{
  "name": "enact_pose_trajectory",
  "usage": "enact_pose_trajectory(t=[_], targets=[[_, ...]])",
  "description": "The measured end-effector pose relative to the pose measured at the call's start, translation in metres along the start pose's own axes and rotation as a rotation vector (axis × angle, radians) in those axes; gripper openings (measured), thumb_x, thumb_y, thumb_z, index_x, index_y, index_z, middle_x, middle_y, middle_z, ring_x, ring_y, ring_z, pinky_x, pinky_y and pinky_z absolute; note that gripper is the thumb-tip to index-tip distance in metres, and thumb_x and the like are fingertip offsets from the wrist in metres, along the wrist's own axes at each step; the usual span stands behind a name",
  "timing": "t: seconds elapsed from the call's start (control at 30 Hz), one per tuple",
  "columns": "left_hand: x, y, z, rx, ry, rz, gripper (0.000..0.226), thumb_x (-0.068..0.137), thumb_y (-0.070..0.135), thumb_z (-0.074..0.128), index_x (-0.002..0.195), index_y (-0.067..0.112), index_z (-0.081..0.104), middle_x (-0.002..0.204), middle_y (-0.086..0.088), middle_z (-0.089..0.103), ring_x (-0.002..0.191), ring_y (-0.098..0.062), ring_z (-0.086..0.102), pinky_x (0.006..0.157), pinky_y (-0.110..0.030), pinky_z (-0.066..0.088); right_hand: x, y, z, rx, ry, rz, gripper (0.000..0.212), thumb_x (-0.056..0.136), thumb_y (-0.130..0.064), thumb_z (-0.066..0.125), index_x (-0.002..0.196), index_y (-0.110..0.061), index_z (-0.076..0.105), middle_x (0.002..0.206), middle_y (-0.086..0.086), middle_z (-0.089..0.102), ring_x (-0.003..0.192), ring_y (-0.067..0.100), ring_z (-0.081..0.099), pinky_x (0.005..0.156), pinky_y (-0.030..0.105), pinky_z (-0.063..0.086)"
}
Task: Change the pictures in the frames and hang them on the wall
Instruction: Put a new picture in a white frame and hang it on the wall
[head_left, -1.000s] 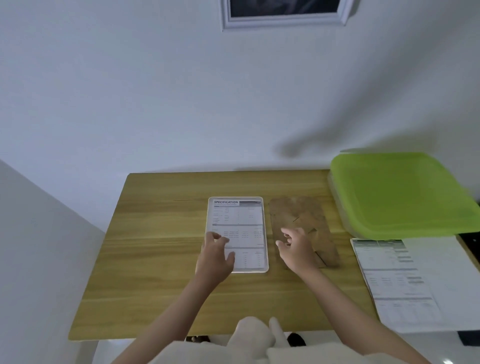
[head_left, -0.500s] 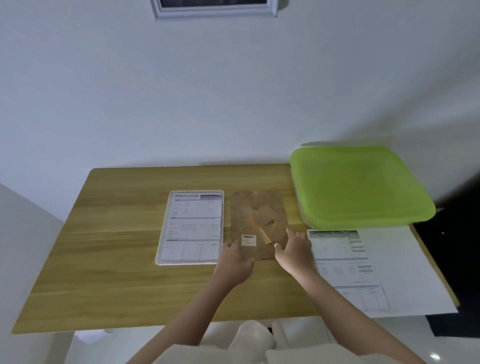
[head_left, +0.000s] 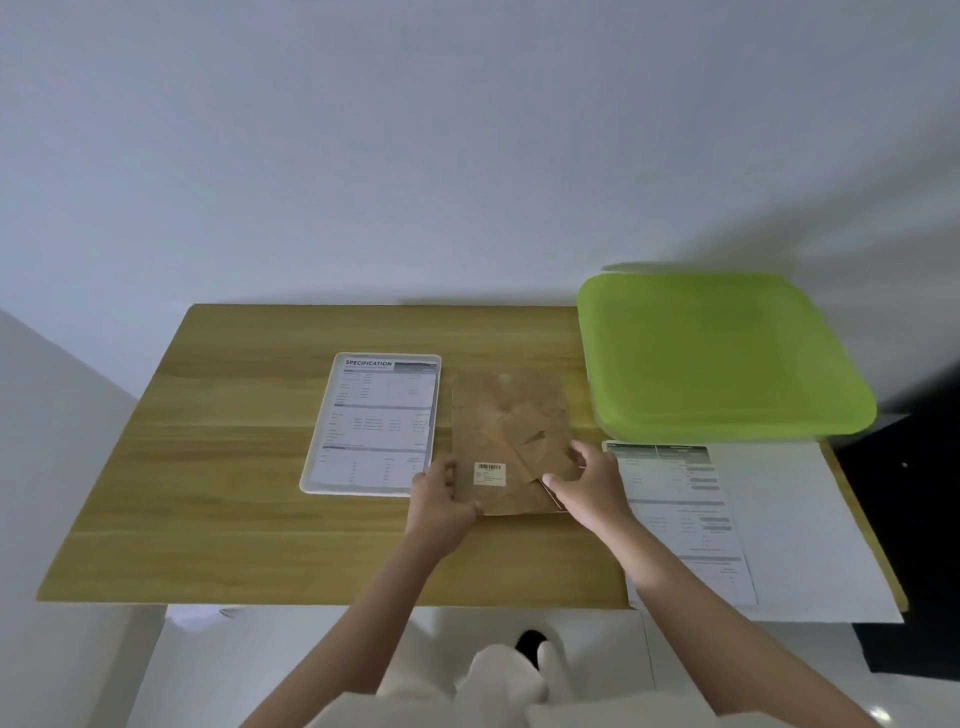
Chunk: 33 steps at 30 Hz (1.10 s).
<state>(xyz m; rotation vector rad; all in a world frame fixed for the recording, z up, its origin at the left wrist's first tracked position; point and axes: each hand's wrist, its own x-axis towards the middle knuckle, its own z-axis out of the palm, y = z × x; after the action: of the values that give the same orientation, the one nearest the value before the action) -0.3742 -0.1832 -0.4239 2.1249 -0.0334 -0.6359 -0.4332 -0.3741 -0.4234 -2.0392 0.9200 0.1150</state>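
Brown backing board (head_left: 511, 441) lies flat near the middle of the desk (head_left: 249, 467), a bit toward the near edge, w/ a small white barcode label (head_left: 490, 474) on its near part and a folded stand flap across its centre. Left hand (head_left: 441, 501) has its grip curled round the board's near-left corner, thumb on top, fingers at the edge. Right hand (head_left: 592, 488) pinches the board's near-right edge, thumb and fingers closed on it; that corner looks slightly lifted, can't tell for sure. Just left of the board, close to its left edge, a white frame (head_left: 371, 426) lies face up w/ a "SPECIFICATION" sheet in it. On the desk's right side sits a lime-green lidded box (head_left: 722, 358) at the far-right corner, and nearer, a large white sheet (head_left: 795, 525) w/ a printed page (head_left: 680, 514) on it, hanging past the desk's near edge. Both forearms bare.
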Motion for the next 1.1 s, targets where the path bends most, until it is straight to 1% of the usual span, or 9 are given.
enact_pose_trajectory(t=[0.07, 0.17, 0.33, 0.4, 0.5, 0.67, 0.73, 0.83, 1.1], targets=[[-0.002, -0.003, -0.006, -0.033, 0.022, 0.019, 0.071, 0.067, 0.004, 0.078, 0.128, 0.015, 0.045, 0.115, -0.008, 0.054, 0.086, -0.007, 0.060, 0.072, -0.016, 0.049, -0.006, -0.004, 0.002, 0.035, 0.012, -0.011, 0.068, 0.078, -0.023, 0.071, 0.139, -0.015, 0.043, 0.133, 0.011, 0.042, 0.123, 0.024, 0.047, 0.093, 0.028, 0.043], [-0.003, -0.005, -0.024, -0.076, 0.046, 0.038, 0.067, 0.067, 0.003, 0.076, 0.125, 0.019, 0.046, 0.111, -0.008, 0.055, 0.088, -0.012, 0.059, 0.068, -0.017, 0.047, -0.014, -0.013, 0.010, 0.059, 0.028, -0.042, 0.068, 0.078, -0.025, 0.071, 0.139, -0.018, 0.043, 0.131, 0.007, 0.044, 0.120, 0.021, 0.049, 0.092, 0.027, 0.043], [0.002, -0.009, -0.066, -0.110, 0.056, 0.082, 0.064, 0.068, 0.004, 0.076, 0.124, 0.021, 0.047, 0.106, -0.005, 0.057, 0.092, -0.013, 0.059, 0.066, -0.019, 0.049, -0.021, -0.043, 0.029, 0.101, 0.049, -0.091, 0.069, 0.074, -0.028, 0.075, 0.136, -0.023, 0.046, 0.123, 0.003, 0.044, 0.118, 0.020, 0.046, 0.099, 0.035, 0.044], [0.005, -0.011, -0.084, -0.135, 0.072, 0.085, 0.061, 0.069, 0.002, 0.074, 0.121, 0.020, 0.048, 0.103, -0.004, 0.057, 0.091, -0.012, 0.058, 0.067, -0.018, 0.047, -0.021, -0.059, 0.040, 0.138, 0.039, -0.113, 0.067, 0.074, -0.025, 0.075, 0.135, -0.022, 0.047, 0.121, 0.002, 0.044, 0.107, 0.014, 0.051, 0.091, 0.026, 0.046], [0.010, -0.016, -0.112, -0.198, 0.075, 0.075, 0.057, 0.070, -0.003, 0.070, 0.116, 0.022, 0.049, 0.098, 0.000, 0.059, 0.087, -0.011, 0.058, 0.064, -0.016, 0.044, -0.020, -0.083, 0.062, 0.146, 0.028, -0.132, 0.064, 0.075, -0.021, 0.074, 0.133, -0.020, 0.049, 0.118, 0.001, 0.043, 0.087, 0.001, 0.049, 0.069, 0.009, 0.042], [0.026, -0.036, -0.152, -0.234, 0.060, 0.032, 0.057, 0.069, -0.007, 0.069, 0.117, 0.018, 0.052, 0.096, 0.000, 0.063, 0.085, -0.010, 0.062, 0.063, -0.016, 0.048, -0.018, -0.109, 0.101, 0.089, -0.006, -0.128, 0.064, 0.077, -0.022, 0.073, 0.135, -0.017, 0.047, 0.120, 0.004, 0.042, 0.084, 0.002, 0.048, 0.059, 0.002, 0.040], [0.033, -0.042, -0.163, -0.241, 0.038, 0.013, 0.056, 0.069, -0.008, 0.069, 0.117, 0.016, 0.052, 0.094, 0.000, 0.063, 0.085, -0.011, 0.063, 0.065, -0.019, 0.050, -0.017, -0.115, 0.112, 0.063, -0.010, -0.116, 0.067, 0.077, -0.024, 0.074, 0.137, -0.014, 0.045, 0.121, 0.004, 0.042, 0.094, 0.007, 0.047, 0.063, 0.003, 0.039], [0.044, -0.049, -0.174, -0.226, 0.000, -0.012, 0.057, 0.069, -0.008, 0.069, 0.118, 0.014, 0.052, 0.091, 0.001, 0.061, 0.082, -0.010, 0.062, 0.066, -0.020, 0.051, -0.016, -0.121, 0.126, 0.038, -0.019, -0.090, 0.070, 0.078, -0.027, 0.073, 0.139, -0.014, 0.043, 0.124, 0.005, 0.041, 0.100, 0.008, 0.045, 0.083, 0.012, 0.036], [0.061, -0.062, -0.188, -0.186, -0.026, -0.030, 0.060, 0.067, -0.007, 0.071, 0.121, 0.012, 0.052, 0.090, 0.000, 0.059, 0.075, -0.010, 0.060, 0.072, -0.030, 0.055, -0.015, -0.133, 0.140, 0.005, 0.007, -0.094, 0.070, 0.077, -0.028, 0.073, 0.139, -0.014, 0.043, 0.123, 0.005, 0.041, 0.112, 0.016, 0.048, 0.094, 0.017, 0.033]])
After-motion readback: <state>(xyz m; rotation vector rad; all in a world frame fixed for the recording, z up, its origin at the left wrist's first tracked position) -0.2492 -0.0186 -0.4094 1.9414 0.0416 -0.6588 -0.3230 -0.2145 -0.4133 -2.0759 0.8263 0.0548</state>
